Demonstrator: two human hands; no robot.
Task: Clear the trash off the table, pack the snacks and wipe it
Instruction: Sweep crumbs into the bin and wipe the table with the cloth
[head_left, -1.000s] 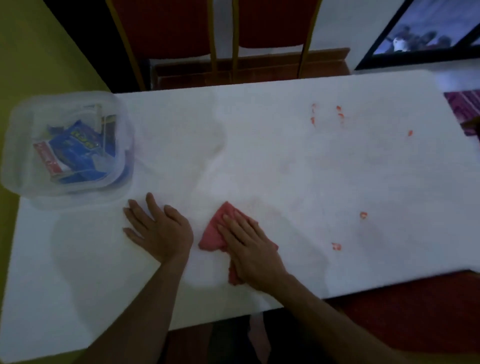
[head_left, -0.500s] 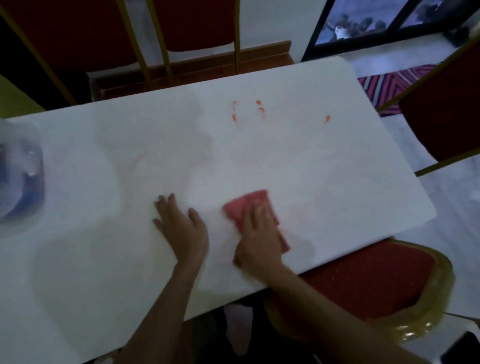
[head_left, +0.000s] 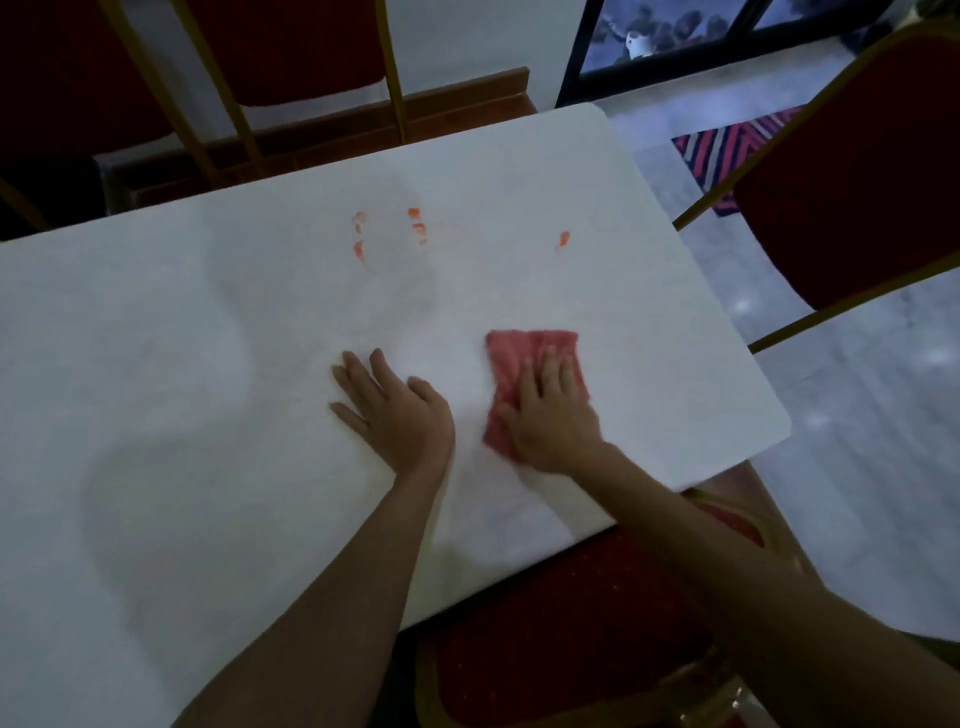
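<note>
No lettering, label, brand, number or sign can be read anywhere in view, neither on the table (head_left: 156, 364), the red cloth (head_left: 524, 353) nor the red chairs (head_left: 857, 171).

Open counter (head_left: 156, 374) surface is observed left of the left hand (head_left: 397, 415), and beyond both hands as far as the orange smears (head_left: 415, 228) near the far edge. A narrow strip of surface is noted between the left hand and the right hand (head_left: 553, 423), which is laid flat on the red cloth (head_left: 530, 353). The right edge is flanked by a red chair (head_left: 857, 182). The near edge is met by a chair seat (head_left: 571, 634), and chair backs (head_left: 291, 47) are ranged behind the far edge.
</note>
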